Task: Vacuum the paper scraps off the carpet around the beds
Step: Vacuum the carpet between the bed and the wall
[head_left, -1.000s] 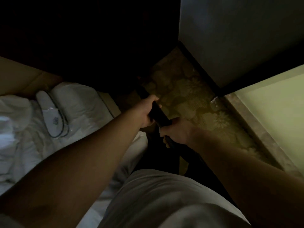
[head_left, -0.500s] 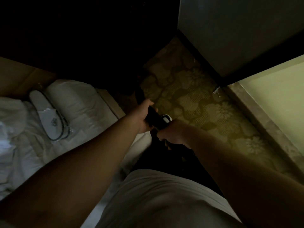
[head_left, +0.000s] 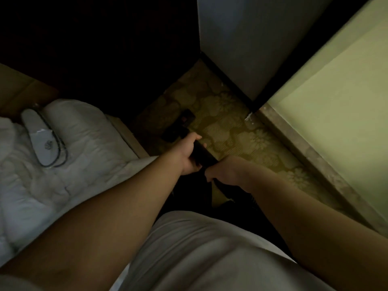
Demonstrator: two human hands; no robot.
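Observation:
Both hands grip a black vacuum wand [head_left: 203, 154] that slants down toward the floor. My left hand [head_left: 189, 153] holds it further along, my right hand [head_left: 223, 172] nearer my body. The wand's dark floor head [head_left: 180, 124] rests on the yellow-green flowered carpet [head_left: 237, 135] in the narrow aisle beside the bed. A few small white paper scraps [head_left: 249, 117] lie at the corner where the dark baseboard meets the stone sill. The room is dim and the wand's lower part is hard to make out.
A bed with a rumpled white duvet [head_left: 69, 148] fills the left; a white slipper with a dark cord [head_left: 43, 139] lies on it. A pale wall with dark baseboard [head_left: 237, 38] and a stone sill [head_left: 304, 152] bound the carpet on the right. Darkness lies ahead.
The view has shifted and the vacuum head now shows on the carpet further ahead. Both hands keep their grip on the wand, pushed slightly forward.

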